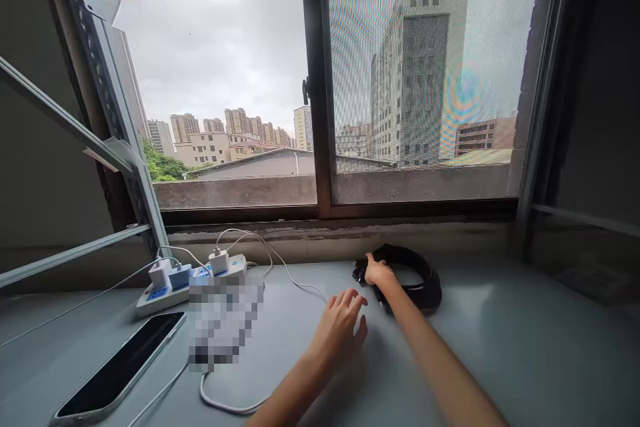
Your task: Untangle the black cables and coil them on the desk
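A coil of black cable [425, 280] lies on the grey table near the wall below the window. On its left side, by the dark cable ends, my right hand [379, 271] is closed round part of the coil; most of its fingertips are hidden. To the left and closer to me, my left hand [343, 320] hovers over or rests on the table with fingers apart and bent, holding nothing. A white cord [310, 287] runs across the table towards that hand.
At left stands a white power strip [193, 287] with several plugs in it. A phone [120, 367] lies in front of it, beside a blurred pale object [225, 320]. Another white cable [235, 408] curves near my left forearm. Metal shelf posts [125, 120] flank the window.
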`<state>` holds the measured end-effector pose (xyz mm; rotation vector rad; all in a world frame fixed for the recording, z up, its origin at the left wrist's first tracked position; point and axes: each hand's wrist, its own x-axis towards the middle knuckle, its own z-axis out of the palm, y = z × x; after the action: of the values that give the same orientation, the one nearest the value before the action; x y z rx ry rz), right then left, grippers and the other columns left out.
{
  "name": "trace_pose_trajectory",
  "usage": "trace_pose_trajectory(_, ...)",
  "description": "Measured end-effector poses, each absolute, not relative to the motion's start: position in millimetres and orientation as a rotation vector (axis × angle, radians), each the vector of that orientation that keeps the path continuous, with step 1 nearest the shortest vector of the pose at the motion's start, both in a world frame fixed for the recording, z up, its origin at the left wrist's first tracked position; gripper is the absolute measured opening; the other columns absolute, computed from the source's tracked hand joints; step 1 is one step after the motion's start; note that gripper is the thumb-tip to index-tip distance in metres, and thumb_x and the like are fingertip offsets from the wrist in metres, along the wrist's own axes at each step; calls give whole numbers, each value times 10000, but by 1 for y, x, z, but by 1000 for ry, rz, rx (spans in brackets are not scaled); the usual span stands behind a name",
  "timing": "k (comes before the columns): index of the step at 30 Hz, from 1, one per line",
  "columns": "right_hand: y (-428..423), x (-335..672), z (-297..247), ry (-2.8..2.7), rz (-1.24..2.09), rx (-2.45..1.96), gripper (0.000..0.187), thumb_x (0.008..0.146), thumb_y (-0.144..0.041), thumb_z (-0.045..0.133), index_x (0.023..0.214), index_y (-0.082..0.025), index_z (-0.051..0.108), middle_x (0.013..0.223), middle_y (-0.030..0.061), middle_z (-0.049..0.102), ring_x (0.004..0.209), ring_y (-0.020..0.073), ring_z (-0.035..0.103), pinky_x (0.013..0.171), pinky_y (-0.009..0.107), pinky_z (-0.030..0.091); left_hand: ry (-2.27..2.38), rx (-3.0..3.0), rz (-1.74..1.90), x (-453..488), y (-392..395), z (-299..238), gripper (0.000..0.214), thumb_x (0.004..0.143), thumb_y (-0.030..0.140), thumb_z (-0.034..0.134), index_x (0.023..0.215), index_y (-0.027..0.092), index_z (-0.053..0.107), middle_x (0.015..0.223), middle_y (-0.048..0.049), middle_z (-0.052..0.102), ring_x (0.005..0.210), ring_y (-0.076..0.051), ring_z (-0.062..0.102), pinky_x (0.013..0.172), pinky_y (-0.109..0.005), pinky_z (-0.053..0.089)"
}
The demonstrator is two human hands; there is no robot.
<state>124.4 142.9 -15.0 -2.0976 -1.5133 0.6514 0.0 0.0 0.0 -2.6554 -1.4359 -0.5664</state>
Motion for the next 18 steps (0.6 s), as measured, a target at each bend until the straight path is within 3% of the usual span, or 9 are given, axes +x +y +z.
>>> trace_pose_trajectory(18, 141, 179, -6, -1359, 613, -2239, 386, 899, -328, 574, 1254, -180, 533, 1287, 99, 532, 1109, 232, 558, 912, 461, 488, -1383, -2668, -515, 3, 3, 0, 243, 881, 143, 406, 1048, 198, 574, 1102, -64, 601, 976, -213, 587, 878, -382, 442)
